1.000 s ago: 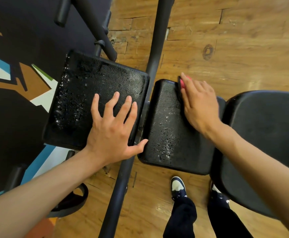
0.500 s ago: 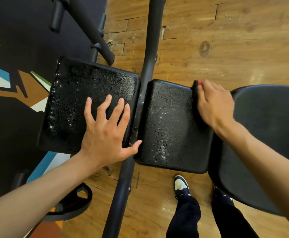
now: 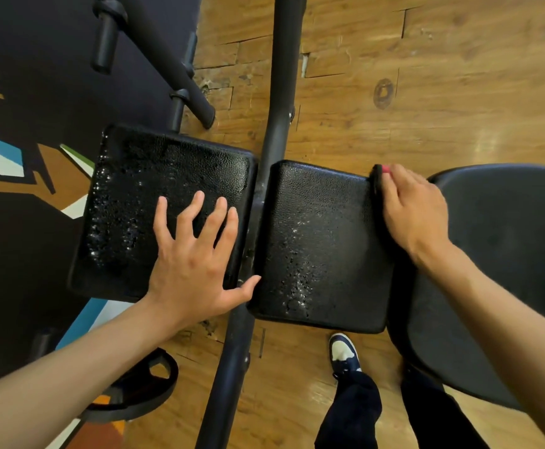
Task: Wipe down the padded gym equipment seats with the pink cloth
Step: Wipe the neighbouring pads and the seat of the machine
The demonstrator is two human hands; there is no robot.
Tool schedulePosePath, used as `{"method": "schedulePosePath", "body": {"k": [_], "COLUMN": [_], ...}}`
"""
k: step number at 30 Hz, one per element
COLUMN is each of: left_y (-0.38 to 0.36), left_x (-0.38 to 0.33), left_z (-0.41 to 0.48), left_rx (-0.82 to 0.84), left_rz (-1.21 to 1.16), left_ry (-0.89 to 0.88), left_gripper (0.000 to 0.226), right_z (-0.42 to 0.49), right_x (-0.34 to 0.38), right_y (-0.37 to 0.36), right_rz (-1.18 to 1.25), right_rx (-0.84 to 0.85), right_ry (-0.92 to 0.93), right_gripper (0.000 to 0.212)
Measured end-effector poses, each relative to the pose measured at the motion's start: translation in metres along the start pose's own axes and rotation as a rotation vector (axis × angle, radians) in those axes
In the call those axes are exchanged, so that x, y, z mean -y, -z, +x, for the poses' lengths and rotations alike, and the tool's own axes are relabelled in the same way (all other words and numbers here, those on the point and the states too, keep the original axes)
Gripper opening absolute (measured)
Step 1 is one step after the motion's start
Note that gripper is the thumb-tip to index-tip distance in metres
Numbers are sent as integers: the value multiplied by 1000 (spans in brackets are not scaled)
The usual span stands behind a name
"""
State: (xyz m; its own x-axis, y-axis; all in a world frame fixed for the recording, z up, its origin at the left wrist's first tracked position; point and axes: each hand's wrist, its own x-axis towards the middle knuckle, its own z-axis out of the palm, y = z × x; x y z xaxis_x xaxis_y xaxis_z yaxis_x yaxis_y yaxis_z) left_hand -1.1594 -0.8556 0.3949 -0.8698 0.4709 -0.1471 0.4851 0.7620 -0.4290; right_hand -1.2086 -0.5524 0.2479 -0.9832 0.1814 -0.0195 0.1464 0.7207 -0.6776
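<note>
right hand [image 3: 410, 212] grip presses the pink cloth [image 3: 385, 169], mostly hidden beneath its fingers, onto the right edge of one square pad [image 3: 323, 241]. just right sits one rounded seat [image 3: 504, 254]. left, across one frame bar [image 3: 274, 131], a second square pad [image 3: 154, 176], wet, carries the flat, spread left hand [image 3: 196, 254].
</note>
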Motion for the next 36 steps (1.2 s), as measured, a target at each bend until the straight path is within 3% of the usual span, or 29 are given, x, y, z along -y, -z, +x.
{"method": "schedulePosePath", "body": {"k": [4,11,17,23,31,36], "left_y": [1,2,2,1,1,0], "left_x": [0,0,0,1,1,0], "left_z": [0,0,0,-1,-1,-1], "left_rx": [10,30,43,30,17,6], "left_rz": [-2,4,17,23,1,-4], "left_ry": [-1,-1,-17,-18,-14,-6], "left_gripper": [99,101,103,103,101,99], "right_z": [18,-1,-38,-107,3,-89], "right_x": [39,122,49,6,75,56], "right_y": [-10,-41,-26,-22,-35,-33], "right_rz": [-71,10,-3,-68,-34,-49], "right_rx": [-5,-96,56,31,-18,-21], "right_ry": [-194,158,482,325,158,315], "right_gripper": [39,36,45,48,50,46]}}
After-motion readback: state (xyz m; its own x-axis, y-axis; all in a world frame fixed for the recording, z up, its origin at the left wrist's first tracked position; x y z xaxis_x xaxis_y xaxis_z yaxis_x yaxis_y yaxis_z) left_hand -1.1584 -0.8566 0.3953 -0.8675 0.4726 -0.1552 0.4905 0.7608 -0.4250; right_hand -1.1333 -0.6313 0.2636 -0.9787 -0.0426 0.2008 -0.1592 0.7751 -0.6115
